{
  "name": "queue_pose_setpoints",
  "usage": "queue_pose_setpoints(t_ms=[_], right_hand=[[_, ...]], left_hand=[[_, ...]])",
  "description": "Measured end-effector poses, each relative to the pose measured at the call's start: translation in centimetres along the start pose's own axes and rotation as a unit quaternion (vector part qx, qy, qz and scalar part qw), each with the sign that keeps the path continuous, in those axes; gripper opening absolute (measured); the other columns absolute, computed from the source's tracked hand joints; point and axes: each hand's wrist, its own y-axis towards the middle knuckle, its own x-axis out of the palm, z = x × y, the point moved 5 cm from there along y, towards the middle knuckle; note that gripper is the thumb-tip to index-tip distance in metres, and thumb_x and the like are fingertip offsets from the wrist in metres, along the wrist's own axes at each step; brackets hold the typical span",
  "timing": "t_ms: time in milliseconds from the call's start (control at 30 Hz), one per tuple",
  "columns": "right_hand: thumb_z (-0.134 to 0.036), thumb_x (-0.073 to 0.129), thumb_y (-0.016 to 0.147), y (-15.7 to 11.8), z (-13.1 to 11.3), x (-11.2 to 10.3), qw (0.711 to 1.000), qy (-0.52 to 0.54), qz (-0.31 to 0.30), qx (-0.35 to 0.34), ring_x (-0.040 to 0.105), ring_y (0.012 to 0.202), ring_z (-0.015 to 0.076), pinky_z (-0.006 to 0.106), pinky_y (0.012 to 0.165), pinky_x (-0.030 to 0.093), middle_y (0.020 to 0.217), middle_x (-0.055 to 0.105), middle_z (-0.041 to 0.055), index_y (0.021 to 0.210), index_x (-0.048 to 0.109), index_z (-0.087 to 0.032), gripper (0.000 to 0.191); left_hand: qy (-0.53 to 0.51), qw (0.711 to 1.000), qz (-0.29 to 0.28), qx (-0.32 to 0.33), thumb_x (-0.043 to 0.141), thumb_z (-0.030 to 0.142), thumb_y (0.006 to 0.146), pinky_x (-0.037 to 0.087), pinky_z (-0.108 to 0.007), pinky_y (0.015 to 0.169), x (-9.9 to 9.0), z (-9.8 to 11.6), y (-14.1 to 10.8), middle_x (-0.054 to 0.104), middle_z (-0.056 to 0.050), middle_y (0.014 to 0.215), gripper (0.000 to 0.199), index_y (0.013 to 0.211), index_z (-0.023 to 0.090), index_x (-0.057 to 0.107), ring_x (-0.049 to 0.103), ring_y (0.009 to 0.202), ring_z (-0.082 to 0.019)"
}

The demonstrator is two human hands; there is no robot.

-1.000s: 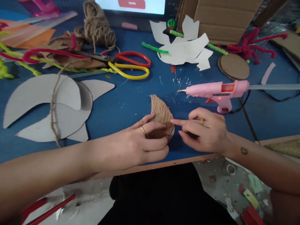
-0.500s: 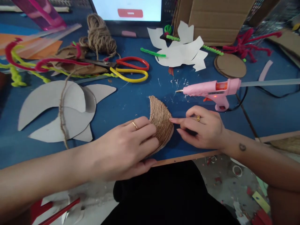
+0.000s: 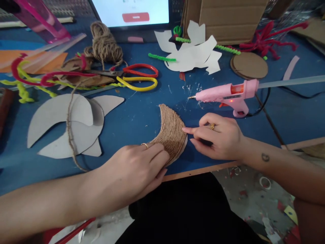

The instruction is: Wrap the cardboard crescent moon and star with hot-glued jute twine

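Filling the blue worktop are craft materials, with a cardboard box and a lit screen along its far side. Grey card cutouts lie overlapped at the left, a length of jute twine draped across them, and white paper cutouts sit ahead near the box. A ball of jute twine stands behind scissors with red and yellow handles. Red pipe cleaners tangle at the far right, above a round cardboard disc.

A pink hot glue gun lies on its side to the right, its nozzle pointing left, well above the work. Between the forearms, near the worktop's front edge, lies a jute-wrapped crescent, coiled cord covering its upper face and a pale card edge showing along its right side.

The left hand rests on the crescent's lower end, its fingers together and lying over the cord. The right hand sits just beside the crescent's right edge, its fingers loosely curled and apart from the thumb, with the extended index fingertip at the card edge. Each hand wears a gold ring.
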Motion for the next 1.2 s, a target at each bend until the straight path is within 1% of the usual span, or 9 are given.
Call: queue_pose_setpoints(t_ms=[300,467,633,733,800,867,967,1100,1200], right_hand=[[-0.024,0.056,0.088,-0.4,-0.1,0.2,1.0,-0.027,-0.003,-0.016,0.057,0.062,0.0107,0.022,0.046,0.038,0.06,0.052,-0.0034,0.102,0.064,-0.018,0.017],[-0.024,0.057,0.088,-0.3,-0.1,0.2,0.999,-0.035,-0.006,-0.027,0.059,0.072,0.0117,0.021,0.051,0.043,0.065,0.059,-0.0022,0.11,0.061,-0.017,0.023],[-0.022,0.055,0.088,0.0,-0.3,0.1,0.998,-0.04,-0.012,-0.044,0.059,0.076,0.0132,0.023,0.053,0.045,0.076,0.067,0.0003,0.104,0.059,-0.017,0.017],[-0.021,0.055,0.088,0.0,-0.3,0.1,0.998,-0.037,-0.012,-0.05,0.059,0.078,0.0141,0.024,0.053,0.046,0.079,0.07,0.0013,0.1,0.06,-0.017,0.014],[-0.021,0.056,0.088,0.0,-0.3,0.2,0.998,-0.035,-0.01,-0.052,0.059,0.078,0.0145,0.024,0.052,0.046,0.078,0.07,0.0016,0.1,0.061,-0.016,0.014],[-0.02,0.057,0.087,0.0,-0.2,0.2,0.998,-0.035,-0.006,-0.05,0.059,0.077,0.0147,0.024,0.051,0.046,0.074,0.068,0.0012,0.103,0.062,-0.014,0.018],[-0.02,0.057,0.087,0.0,-0.2,0.3,0.998,-0.038,-0.003,-0.049,0.059,0.076,0.0147,0.023,0.049,0.044,0.068,0.064,0.0003,0.109,0.063,-0.013,0.024],[-0.021,0.057,0.087,0.0,-0.2,0.2,0.998,-0.039,-0.002,-0.048,0.06,0.076,0.0145,0.023,0.05,0.044,0.067,0.062,0.0006,0.107,0.064,-0.013,0.023],[-0.021,0.058,0.087,-0.1,-0.2,0.1,0.998,-0.038,0.0,-0.051,0.06,0.076,0.0144,0.023,0.05,0.044,0.068,0.063,0.0012,0.107,0.065,-0.012,0.023]], left_hand=[[0.109,0.993,0.016,0.034,0.04,0.01,0.092,0.041,-0.032,0.045,-0.4,1.5,-0.5,0.053,-0.001,0.066,0.023,0.075,0.017,0.054,0.05,0.051,-0.017],[0.049,0.998,0.029,0.018,0.042,0.014,0.094,0.041,-0.029,0.046,-1.2,1.3,-0.4,0.057,0.0,0.072,0.017,0.085,0.016,0.057,0.057,0.058,-0.016],[0.041,0.999,-0.005,-0.006,0.042,0.033,0.097,0.039,-0.03,0.045,-0.2,0.9,-0.4,0.058,-0.001,0.075,0.021,0.088,0.018,0.054,0.056,0.056,-0.017],[0.035,0.999,-0.029,-0.013,0.04,0.023,0.095,0.035,-0.029,0.043,0.3,0.8,-0.6,0.057,0.0,0.075,0.016,0.085,0.019,0.052,0.053,0.052,-0.016],[-0.002,0.997,-0.077,-0.028,0.042,0.017,0.092,0.034,-0.028,0.044,0.5,0.6,-0.6,0.058,0.0,0.075,0.014,0.082,0.02,0.051,0.053,0.052,-0.015],[-0.042,0.991,-0.119,-0.043,0.045,0.015,0.089,0.034,-0.026,0.046,0.4,0.2,-0.3,0.059,0.001,0.075,0.013,0.079,0.02,0.052,0.054,0.054,-0.014],[-0.078,0.987,-0.131,-0.054,0.052,0.017,0.087,0.036,-0.024,0.049,-0.4,-0.2,0.1,0.058,0.003,0.073,0.011,0.076,0.02,0.051,0.054,0.056,-0.013],[0.003,0.989,-0.139,-0.05,0.063,0.025,0.082,0.032,-0.026,0.045,-0.7,0.1,-0.3,0.059,0.001,0.071,0.012,0.078,0.019,0.054,0.053,0.052,-0.015],[0.052,0.989,-0.139,-0.025,0.052,0.014,0.086,0.033,-0.027,0.044,-0.3,1.0,-1.0,0.061,-0.001,0.072,0.01,0.078,0.018,0.056,0.054,0.05,-0.015]])
